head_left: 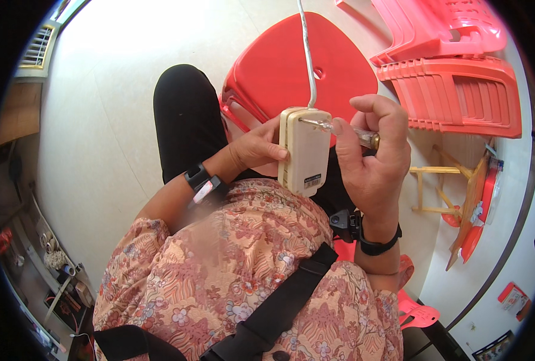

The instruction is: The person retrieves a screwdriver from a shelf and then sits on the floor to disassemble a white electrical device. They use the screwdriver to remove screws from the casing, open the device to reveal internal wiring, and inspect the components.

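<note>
My left hand (260, 143) grips a cream-coloured power strip (306, 153) by its left side, thumb on the edge. The strip stands roughly upright over my lap with its flat back toward me, a small barcode label near its lower end. A seam gapes along its left side. From its top a white cable (308, 57) runs up and away. My right hand (375, 150) is closed on a small screwdriver (327, 125) with a clear handle. The tip points left and meets the strip's back near the upper left corner; whether it sits in a screw cannot be seen.
A red plastic stool (279, 54) stands just beyond the strip. Stacked red plastic chairs (454, 96) are at the far right, with a yellow-legged wooden stool (439, 171) lying tipped below them. Shelves with odds and ends (57, 265) line the left.
</note>
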The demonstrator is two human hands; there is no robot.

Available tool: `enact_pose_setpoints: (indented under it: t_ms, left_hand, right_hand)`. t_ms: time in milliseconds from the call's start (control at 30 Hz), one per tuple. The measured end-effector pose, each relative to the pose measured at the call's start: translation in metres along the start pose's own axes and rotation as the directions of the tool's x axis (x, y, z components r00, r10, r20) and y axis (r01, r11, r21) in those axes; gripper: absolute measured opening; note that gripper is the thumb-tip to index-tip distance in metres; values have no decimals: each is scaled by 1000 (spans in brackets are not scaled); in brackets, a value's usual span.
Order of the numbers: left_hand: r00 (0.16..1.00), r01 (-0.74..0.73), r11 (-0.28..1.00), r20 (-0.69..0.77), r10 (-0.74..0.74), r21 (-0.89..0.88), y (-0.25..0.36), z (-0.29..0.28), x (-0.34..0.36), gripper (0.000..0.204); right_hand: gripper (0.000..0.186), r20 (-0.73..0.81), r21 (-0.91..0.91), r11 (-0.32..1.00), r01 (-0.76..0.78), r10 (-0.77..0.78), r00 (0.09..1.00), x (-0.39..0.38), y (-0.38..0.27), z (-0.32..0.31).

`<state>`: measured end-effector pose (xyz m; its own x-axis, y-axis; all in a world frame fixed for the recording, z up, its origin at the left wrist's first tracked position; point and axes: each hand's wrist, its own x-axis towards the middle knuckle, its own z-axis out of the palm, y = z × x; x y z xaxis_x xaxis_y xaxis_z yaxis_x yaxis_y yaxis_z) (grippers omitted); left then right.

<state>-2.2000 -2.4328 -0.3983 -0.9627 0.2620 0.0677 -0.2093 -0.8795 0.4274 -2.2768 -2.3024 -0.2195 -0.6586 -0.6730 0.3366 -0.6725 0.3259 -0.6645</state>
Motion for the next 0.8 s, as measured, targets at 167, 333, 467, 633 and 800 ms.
enact_pose_setpoints:
  t_ms: [167,333,467,633,800]
  left_hand:
    - [1000,-4,1000,-30,3,-30,3,-1,-3,93]
    - [999,-16,998,-51,13,-69,3,-1,-6,87]
    - [998,36,998,-48,-38,-43,5,-5,-7,93]
    - [998,27,998,-52,-30,-48,2,-7,-9,93]
    - [999,4,999,-42,-6,-38,3,-4,-7,91]
  right_hand:
    - [33,31,-13,994,105,-105,994,2,2,1]
    - [29,49,14,990,141,-141,989,3,3,-2]
    - [21,86,14,993,119,-120,989,2,2,-6]
    - [17,92,8,988,157,-157,983,2,3,-6]
    - [17,70,4,990,138,-138,988,2,1,-6]
